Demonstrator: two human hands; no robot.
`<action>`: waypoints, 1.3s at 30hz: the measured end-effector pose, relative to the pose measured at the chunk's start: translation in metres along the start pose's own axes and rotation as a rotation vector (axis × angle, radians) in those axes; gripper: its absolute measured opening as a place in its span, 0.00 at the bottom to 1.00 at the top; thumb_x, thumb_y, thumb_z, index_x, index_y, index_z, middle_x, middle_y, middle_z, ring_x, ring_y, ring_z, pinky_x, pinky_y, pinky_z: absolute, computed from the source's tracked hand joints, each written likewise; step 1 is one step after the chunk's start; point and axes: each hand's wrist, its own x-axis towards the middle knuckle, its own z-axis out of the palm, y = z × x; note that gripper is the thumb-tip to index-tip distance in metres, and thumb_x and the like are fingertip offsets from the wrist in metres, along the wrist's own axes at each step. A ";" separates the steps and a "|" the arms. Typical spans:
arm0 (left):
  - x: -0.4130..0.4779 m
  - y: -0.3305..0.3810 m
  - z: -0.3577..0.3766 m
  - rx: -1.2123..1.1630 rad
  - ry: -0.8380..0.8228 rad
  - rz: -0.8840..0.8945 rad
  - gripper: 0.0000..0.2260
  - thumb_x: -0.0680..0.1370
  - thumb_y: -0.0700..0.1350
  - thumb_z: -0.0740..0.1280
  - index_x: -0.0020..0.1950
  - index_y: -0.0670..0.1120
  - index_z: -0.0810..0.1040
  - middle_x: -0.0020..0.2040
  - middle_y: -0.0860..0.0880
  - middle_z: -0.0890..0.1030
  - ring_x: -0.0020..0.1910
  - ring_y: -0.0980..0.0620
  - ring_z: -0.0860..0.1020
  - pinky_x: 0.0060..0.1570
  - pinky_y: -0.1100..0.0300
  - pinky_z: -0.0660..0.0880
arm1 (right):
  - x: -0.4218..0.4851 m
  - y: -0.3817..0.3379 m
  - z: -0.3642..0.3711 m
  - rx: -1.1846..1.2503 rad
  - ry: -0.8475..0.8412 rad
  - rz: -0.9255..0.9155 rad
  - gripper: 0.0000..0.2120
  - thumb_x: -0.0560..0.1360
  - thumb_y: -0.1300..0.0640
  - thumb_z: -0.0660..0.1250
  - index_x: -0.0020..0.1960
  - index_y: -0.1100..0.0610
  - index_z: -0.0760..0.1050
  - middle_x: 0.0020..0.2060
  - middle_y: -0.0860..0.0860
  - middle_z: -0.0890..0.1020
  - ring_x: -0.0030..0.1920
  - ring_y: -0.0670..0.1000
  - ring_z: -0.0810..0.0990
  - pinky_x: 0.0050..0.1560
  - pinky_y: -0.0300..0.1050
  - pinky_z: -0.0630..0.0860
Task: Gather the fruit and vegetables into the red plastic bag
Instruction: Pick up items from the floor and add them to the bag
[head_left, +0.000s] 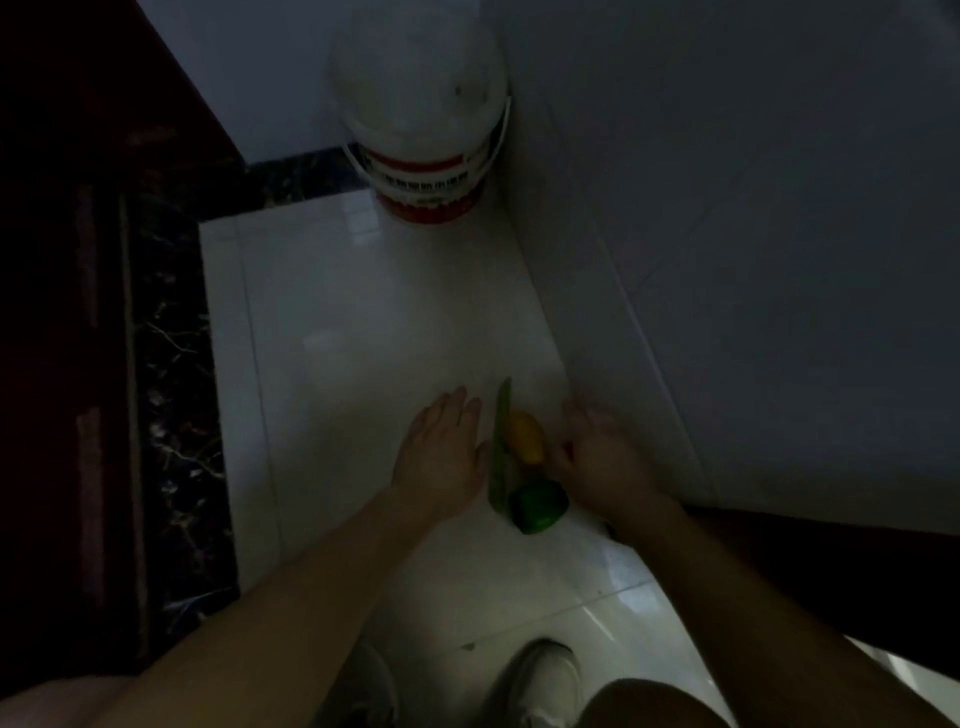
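While fingers (457, 404) of left hand (441, 449) and right hand (597, 457) are spread, empty, the yellow fruit (525, 437) is judged firm, best cupped midway.

The glossy white tiled floor (363, 322) carries three pieces of produce close to the right wall: a long green vegetable (500, 447), a yellow fruit (525, 436) touching its side, and a green pepper (536, 506) at its near end. A white bucket (423, 130) with red label bands stands in the far corner, and a dark marbled strip (166, 395) edges the tiles on the left.
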 end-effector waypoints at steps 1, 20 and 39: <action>0.006 -0.006 0.017 0.002 -0.002 -0.006 0.29 0.79 0.57 0.50 0.75 0.41 0.63 0.75 0.39 0.64 0.72 0.40 0.65 0.72 0.46 0.62 | 0.009 0.007 0.016 -0.029 -0.011 -0.006 0.29 0.80 0.42 0.53 0.74 0.60 0.61 0.68 0.59 0.70 0.66 0.59 0.68 0.63 0.48 0.66; 0.063 -0.022 0.165 -0.248 -0.063 -0.259 0.18 0.75 0.56 0.64 0.59 0.46 0.69 0.55 0.46 0.70 0.50 0.42 0.75 0.42 0.51 0.74 | 0.098 0.060 0.135 -0.012 -0.023 -0.057 0.30 0.70 0.47 0.69 0.68 0.57 0.66 0.63 0.56 0.71 0.61 0.58 0.72 0.57 0.50 0.72; 0.059 -0.026 0.131 -0.335 -0.008 -0.338 0.15 0.73 0.46 0.66 0.58 0.47 0.73 0.53 0.44 0.74 0.50 0.40 0.77 0.48 0.50 0.74 | 0.083 0.044 0.109 0.033 0.102 -0.078 0.31 0.70 0.51 0.70 0.70 0.58 0.65 0.65 0.56 0.70 0.62 0.58 0.70 0.59 0.50 0.71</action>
